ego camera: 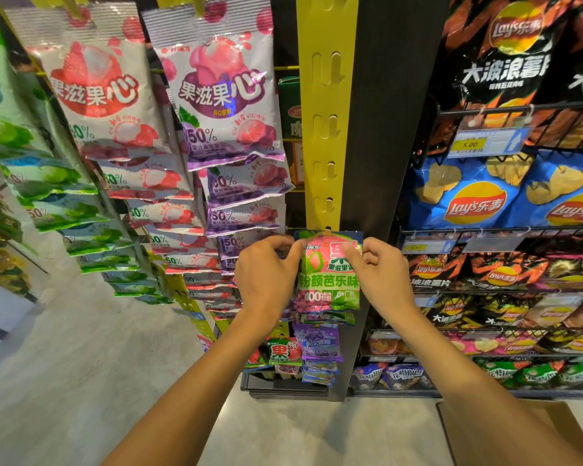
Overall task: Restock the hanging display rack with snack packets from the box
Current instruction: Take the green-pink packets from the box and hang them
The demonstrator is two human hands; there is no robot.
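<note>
A green and pink snack packet (329, 280) hangs against the lower part of the yellow hanging strip (325, 129), its top hole at a hook. My left hand (266, 274) pinches the packet's upper left corner. My right hand (382, 270) pinches its upper right corner. Above the packet the strip's hook slots are bare. More small packets (318, 344) hang on the strip below it. A brown cardboard box (505, 428) lies on the floor at the bottom right, only its corner showing.
Strips of red (98, 95), purple (226, 95) and green (48, 183) gummy packets hang to the left. Wire shelves with chip bags (505, 196) fill the right. A dark pillar (391, 129) stands behind the yellow strip. Pale floor (81, 364) lies below.
</note>
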